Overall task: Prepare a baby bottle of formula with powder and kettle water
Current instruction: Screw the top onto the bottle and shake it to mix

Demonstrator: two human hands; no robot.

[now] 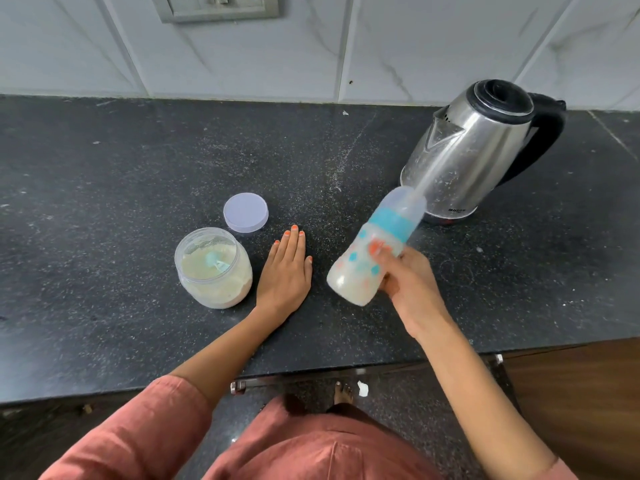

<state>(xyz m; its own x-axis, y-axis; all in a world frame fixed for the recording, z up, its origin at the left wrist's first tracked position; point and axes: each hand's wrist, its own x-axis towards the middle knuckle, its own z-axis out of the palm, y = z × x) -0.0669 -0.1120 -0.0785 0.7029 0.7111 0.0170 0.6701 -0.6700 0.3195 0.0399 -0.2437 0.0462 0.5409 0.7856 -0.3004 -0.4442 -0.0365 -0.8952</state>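
My right hand grips a baby bottle with a teal collar and clear cap, held tilted above the black counter with its cap toward the kettle. The bottle holds milky white liquid and looks motion-blurred. A steel electric kettle with a black lid and handle stands at the back right. My left hand lies flat on the counter, fingers straight, holding nothing. Just left of it stands an open clear jar of formula powder with a teal scoop inside. The jar's lid lies behind it.
The black granite counter meets a white tiled wall with a socket panel. Its front edge runs below my arms, with a drawer handle and dark floor underneath. Wooden cabinetry shows at lower right.
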